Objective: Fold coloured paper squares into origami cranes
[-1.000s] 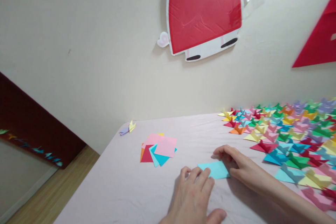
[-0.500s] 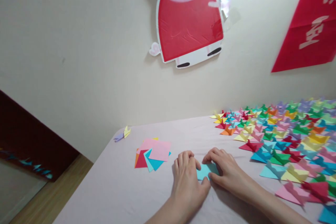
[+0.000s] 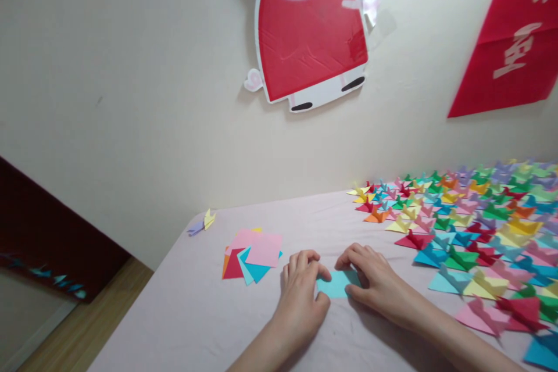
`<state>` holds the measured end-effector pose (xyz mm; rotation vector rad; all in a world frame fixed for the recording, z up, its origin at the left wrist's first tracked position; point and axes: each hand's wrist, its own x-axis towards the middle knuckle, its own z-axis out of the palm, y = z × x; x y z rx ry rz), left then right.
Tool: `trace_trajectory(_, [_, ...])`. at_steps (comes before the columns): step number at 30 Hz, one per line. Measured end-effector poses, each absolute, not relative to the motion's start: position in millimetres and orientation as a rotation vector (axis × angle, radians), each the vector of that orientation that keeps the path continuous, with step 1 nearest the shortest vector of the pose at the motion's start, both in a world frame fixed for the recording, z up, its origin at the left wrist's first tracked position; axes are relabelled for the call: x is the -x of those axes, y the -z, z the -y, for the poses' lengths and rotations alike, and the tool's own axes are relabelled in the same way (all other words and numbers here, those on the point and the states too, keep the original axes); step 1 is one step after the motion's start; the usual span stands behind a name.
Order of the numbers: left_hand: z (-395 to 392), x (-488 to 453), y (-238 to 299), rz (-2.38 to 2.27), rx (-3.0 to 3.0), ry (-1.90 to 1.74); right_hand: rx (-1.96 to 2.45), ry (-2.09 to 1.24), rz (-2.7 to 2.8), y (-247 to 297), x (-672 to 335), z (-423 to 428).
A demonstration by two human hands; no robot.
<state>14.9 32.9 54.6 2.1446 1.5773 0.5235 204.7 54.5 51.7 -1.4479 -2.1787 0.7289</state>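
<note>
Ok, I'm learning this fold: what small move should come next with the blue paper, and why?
Probably slide a fingertip along the edge of the light blue paper to sharpen a crease: the left hand and right hand both rest on it, holding it flat on the table.

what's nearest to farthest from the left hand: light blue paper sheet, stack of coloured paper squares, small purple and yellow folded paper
1. Light blue paper sheet, touching the left hand, on its right.
2. Stack of coloured paper squares, back left.
3. Small purple and yellow folded paper, far left corner of the table.
</note>
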Motion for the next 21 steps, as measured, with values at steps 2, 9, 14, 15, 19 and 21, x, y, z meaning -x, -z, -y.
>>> trace_trajectory(2, [-35.1,-10.2,-59.3,-1.537,-2.113,-0.486,1.437,-0.747,2.187,-50.7,-206.4,-56.0])
trace_trajectory(9, [-37.6,-3.1,-66.3,-1.463,-2.085,-0.492,1.383,-0.895,2.180,-51.3,-215.4,-62.4])
trace_trajectory(14, [-32.5,-7.5,-58.0,-1.478,-2.227,-0.534,1.346,-1.018,2.151,-53.2,-221.5,-65.2])
trace_trajectory(15, [-32.3,-7.8,-56.7,-1.478,-2.252,-0.551,1.330,-1.051,2.140,-53.8,-222.8,-66.0])
trace_trajectory(19, [-33.0,-8.4,-54.8,-1.459,-2.373,-0.627,1.222,-1.241,2.092,-59.6,-229.5,-69.5])
trace_trajectory(21, [-33.6,-8.8,-54.4,-1.435,-2.474,-0.665,1.167,-1.327,2.088,-62.8,-233.2,-71.3])
